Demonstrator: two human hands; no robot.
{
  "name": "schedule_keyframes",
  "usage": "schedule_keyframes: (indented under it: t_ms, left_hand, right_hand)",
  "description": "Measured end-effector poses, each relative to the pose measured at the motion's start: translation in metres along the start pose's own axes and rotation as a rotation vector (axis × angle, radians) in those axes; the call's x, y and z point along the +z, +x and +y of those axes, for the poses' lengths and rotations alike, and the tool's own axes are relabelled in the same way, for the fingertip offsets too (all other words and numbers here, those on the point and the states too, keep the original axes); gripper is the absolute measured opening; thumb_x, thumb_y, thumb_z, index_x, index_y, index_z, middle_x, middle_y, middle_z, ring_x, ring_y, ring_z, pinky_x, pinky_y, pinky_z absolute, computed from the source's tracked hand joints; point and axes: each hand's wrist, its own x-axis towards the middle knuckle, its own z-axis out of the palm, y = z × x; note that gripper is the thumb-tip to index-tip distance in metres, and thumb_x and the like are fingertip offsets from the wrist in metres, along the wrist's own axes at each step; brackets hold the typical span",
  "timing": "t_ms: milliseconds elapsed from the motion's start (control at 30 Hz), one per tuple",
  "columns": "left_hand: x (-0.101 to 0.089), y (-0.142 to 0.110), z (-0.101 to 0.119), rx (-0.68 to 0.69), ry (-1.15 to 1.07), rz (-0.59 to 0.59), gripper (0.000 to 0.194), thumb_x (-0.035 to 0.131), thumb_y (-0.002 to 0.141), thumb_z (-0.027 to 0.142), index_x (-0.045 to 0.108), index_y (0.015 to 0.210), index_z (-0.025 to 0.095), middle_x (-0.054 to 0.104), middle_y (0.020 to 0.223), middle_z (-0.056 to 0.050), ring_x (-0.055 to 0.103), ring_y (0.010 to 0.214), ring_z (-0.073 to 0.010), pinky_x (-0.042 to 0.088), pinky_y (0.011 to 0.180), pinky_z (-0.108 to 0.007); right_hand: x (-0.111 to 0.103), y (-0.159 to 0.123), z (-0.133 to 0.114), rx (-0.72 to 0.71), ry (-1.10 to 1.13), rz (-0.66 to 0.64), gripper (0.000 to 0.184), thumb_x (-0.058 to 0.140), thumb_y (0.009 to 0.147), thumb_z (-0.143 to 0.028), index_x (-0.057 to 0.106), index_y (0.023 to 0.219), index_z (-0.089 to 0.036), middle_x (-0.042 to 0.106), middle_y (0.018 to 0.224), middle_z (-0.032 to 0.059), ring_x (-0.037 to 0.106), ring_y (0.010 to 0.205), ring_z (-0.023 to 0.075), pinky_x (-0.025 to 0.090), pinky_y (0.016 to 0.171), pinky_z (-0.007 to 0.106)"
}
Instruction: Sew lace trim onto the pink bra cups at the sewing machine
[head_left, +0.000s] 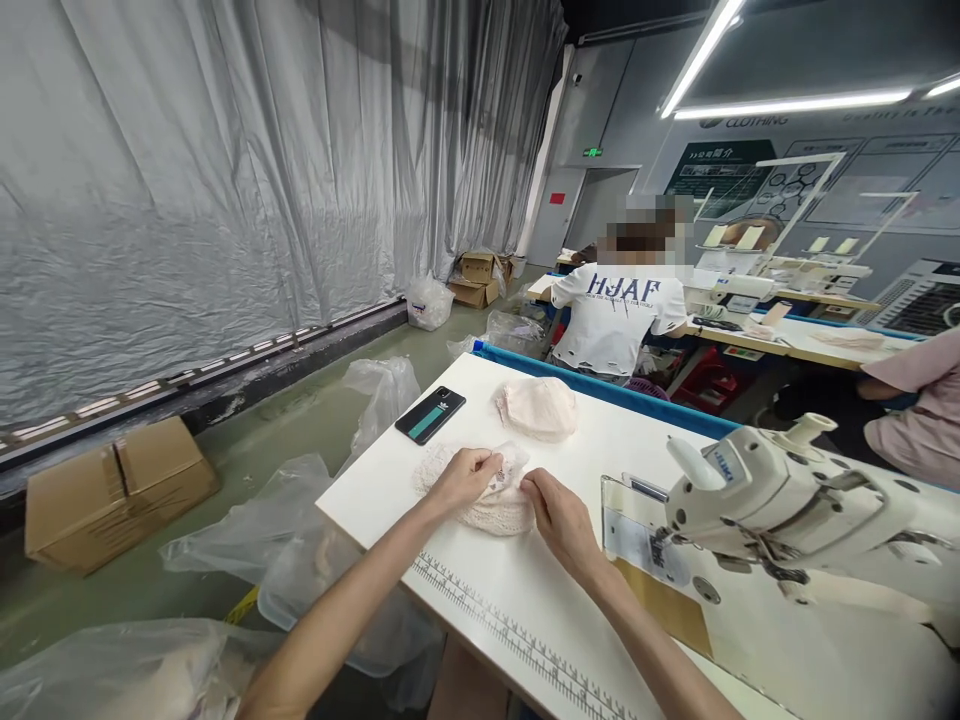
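On the white sewing table (pixel 457 560) lies a pile of fluffy cream fabric (pixel 499 517). Over it my two hands pinch a pale fabric piece (pixel 504 474) with a small dark print. My left hand (pixel 471 476) grips its left side, thumb and fingers closed. My right hand (pixel 553 505) is closed on the right edge, fingertips pressed together. What shape the piece has, I cannot make out. Just beyond sits another stack of cream fabric pieces (pixel 537 408). A dark phone (pixel 430 415) with a green stripe lies to the left of that stack.
A white sewing machine (pixel 757 500) stands at the right. A ruler scale (pixel 510 630) runs along the table's near edge. Clear plastic bags (pixel 300 520) and a cardboard box (pixel 120 490) are on the floor at left. A person in a white shirt (pixel 619 315) sits ahead.
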Motion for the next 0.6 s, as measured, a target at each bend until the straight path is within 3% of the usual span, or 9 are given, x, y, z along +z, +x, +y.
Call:
schedule_keyframes:
  t_ms: [100,233,333,467,600]
  left_hand:
    - [-0.002,0.0,0.001,-0.009,-0.035,0.019,0.048,0.039,0.081,0.061,0.025,0.059,0.02,0.021,0.056,0.006,0.021,0.049,-0.0072,0.015,0.046,-0.023]
    - [-0.006,-0.004,0.002,-0.025,-0.052,0.012,0.05,0.043,0.079,0.063,0.025,0.059,0.02,0.02,0.055,0.007,0.019,0.049,-0.0064,0.014,0.046,-0.022]
    - [-0.006,-0.006,0.0,-0.033,-0.044,-0.017,0.048,0.049,0.077,0.058,0.029,0.057,0.019,0.022,0.055,0.007,0.02,0.05,-0.0065,0.014,0.047,-0.022]
    - [-0.007,-0.005,-0.005,-0.02,-0.027,-0.04,0.042,0.055,0.075,0.047,0.034,0.055,0.017,0.025,0.055,0.006,0.024,0.052,-0.0071,0.016,0.049,-0.022]
    - [-0.007,-0.004,-0.006,-0.013,-0.057,-0.029,0.038,0.059,0.072,0.04,0.037,0.052,0.016,0.027,0.052,0.007,0.024,0.051,-0.0068,0.015,0.049,-0.022]
  right_hand:
    - [0.0,0.001,-0.002,-0.037,0.04,0.023,0.028,0.027,0.096,-0.027,0.044,0.075,-0.023,0.05,0.063,-0.0011,0.049,0.053,0.0154,0.04,0.051,0.026]
    - [-0.006,-0.006,-0.007,-0.114,0.096,-0.038,0.018,0.036,0.095,-0.03,0.053,0.093,-0.022,0.058,0.084,0.004,0.056,0.064,0.0158,0.046,0.058,0.027]
    - [-0.009,-0.013,-0.007,-0.129,0.113,-0.084,0.017,0.045,0.091,-0.033,0.056,0.098,-0.023,0.057,0.095,0.0068,0.055,0.061,0.0151,0.046,0.056,0.028]
    - [-0.009,-0.015,-0.006,-0.104,0.117,-0.044,0.025,0.034,0.094,-0.027,0.058,0.096,-0.022,0.058,0.092,0.0079,0.058,0.072,0.019,0.047,0.06,0.03]
    - [-0.012,-0.01,-0.011,-0.107,0.122,-0.014,0.025,0.036,0.094,-0.026,0.06,0.094,-0.022,0.061,0.089,0.0068,0.06,0.075,0.0195,0.048,0.063,0.03]
